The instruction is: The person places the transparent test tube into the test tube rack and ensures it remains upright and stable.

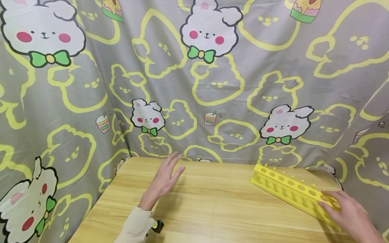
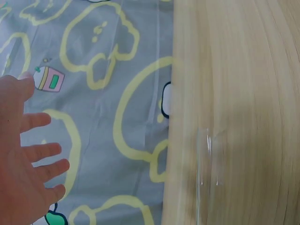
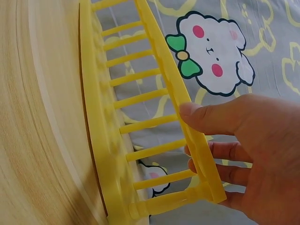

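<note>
Yellow plastic test-tube rack (image 1: 293, 192) with a row of round holes and upright pegs, standing upright and diagonal on the wooden table's right side, near end gripped.

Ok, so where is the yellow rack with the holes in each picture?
Head view: the yellow rack lies at lower right on the wooden table, its near end under the right hand.
Left wrist view: not in it; only the left hand, table and cloth show.
Right wrist view: it runs top to bottom through the middle, thumb on its top bar.
Shared landmark: the bunny cloth and the table's edge.
</note>
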Motion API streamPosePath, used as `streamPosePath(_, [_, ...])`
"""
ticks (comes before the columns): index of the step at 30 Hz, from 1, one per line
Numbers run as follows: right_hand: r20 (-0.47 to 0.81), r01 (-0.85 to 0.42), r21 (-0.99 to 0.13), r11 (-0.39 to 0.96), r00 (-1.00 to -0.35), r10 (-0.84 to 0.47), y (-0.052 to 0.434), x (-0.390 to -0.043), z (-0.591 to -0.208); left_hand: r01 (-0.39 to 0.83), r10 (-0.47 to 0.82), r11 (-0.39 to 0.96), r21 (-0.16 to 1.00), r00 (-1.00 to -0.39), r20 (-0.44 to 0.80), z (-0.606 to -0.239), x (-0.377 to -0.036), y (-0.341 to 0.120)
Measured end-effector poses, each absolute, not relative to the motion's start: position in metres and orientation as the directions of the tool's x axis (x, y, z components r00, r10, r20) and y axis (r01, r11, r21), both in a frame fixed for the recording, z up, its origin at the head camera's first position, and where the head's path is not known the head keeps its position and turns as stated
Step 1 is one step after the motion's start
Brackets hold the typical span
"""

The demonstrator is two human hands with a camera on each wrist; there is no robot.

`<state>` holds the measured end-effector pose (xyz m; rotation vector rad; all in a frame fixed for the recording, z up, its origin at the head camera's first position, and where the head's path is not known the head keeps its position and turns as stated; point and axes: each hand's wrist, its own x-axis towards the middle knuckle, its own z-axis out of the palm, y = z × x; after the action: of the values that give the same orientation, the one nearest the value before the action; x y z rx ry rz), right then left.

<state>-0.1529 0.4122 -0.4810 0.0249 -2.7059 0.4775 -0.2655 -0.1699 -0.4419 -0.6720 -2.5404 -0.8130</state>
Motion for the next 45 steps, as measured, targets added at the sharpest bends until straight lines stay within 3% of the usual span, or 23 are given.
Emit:
streamPosePath(18, [0.439, -0.128, -0.316, 0.940, -0.898, 0.025, 0.409, -0.151, -0.478, 0.566, 0.353, 0.694, 0.445, -0.806, 0.475, -0.443, -0.265, -0.141])
streamPosePath(31, [0.434, -0.155, -0.301, 0.941, -0.901, -0.010, 0.416, -0.151, -0.480, 0.627, 0.410, 0.662, 0.410, -0.762, 0.502, -0.441, -0.265, -0.116])
streamPosePath(45, [0.419, -0.141, -0.310, 0.940, -0.908, 0.002, 0.416, -0.149, -0.480, 0.635, 0.431, 0.636, 0.438, -0.764, 0.480, -0.445, -0.267, -0.086])
